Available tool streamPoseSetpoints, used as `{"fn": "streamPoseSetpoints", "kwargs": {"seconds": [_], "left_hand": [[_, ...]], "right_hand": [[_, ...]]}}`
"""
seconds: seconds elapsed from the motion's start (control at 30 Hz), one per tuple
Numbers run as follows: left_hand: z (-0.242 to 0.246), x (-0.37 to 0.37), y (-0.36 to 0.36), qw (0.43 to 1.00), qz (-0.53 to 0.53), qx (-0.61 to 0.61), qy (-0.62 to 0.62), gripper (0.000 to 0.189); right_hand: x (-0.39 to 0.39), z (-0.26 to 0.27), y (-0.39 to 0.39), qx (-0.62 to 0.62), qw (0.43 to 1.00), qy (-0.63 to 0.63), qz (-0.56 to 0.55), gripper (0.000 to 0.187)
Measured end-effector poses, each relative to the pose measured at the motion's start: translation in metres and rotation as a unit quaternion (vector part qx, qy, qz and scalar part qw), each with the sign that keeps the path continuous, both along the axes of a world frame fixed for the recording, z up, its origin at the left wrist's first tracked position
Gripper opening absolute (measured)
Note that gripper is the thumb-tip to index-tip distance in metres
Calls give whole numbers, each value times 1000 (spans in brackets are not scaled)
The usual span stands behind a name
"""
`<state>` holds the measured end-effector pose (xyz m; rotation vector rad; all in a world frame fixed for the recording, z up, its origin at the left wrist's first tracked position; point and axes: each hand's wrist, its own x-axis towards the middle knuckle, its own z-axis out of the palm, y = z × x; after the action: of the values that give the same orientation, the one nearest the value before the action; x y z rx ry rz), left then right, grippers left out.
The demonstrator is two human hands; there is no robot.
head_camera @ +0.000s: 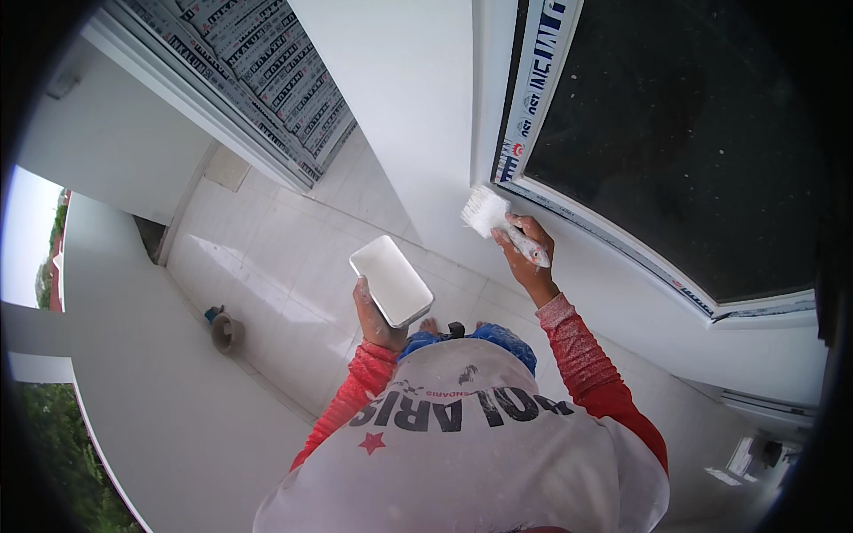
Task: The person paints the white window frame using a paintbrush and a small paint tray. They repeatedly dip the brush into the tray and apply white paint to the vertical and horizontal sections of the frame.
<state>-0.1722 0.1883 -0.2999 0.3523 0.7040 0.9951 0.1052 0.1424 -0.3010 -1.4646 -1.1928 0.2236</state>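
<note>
My left hand (377, 318) grips a rectangular white container (393, 280) by its side, in front of my body; its inside is white, and whether paint lies in it I cannot tell. In my right hand (530, 256) is a wide paintbrush, its bristles (485, 210) coated white and its handle spattered with white paint. The bristles are at the white wall (433, 133), close to the lower corner of a window frame (566, 210) that carries printed protective film. Whether they touch the wall is not clear. White specks mark the dark glass (673, 153).
A bucket (228, 333) stands on the tiled floor (266, 266) by the low wall (160, 353) at the left, a small blue item beside it. Film-wrapped panels (266, 73) and a door or window track are at the upper left. Openings at the far left show trees.
</note>
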Motion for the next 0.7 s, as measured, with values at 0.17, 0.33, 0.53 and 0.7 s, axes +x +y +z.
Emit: {"fn": "streamPoseSetpoints", "kwargs": {"seconds": [0.17,0.33,0.53,0.7], "left_hand": [[-4,0,-1,1000,11,-17,11,67],[-2,5,6,1000,9,6,-12,63],[-6,12,14,1000,10,15,-25,55],[-11,17,28,998,-11,29,-48,51]], "right_hand": [[3,6,17,-14,999,46,7,27],[3,45,45,39,999,17,10,27],[30,188,60,119,990,-50,50,25],[36,346,70,239,966,-32,89,33]]}}
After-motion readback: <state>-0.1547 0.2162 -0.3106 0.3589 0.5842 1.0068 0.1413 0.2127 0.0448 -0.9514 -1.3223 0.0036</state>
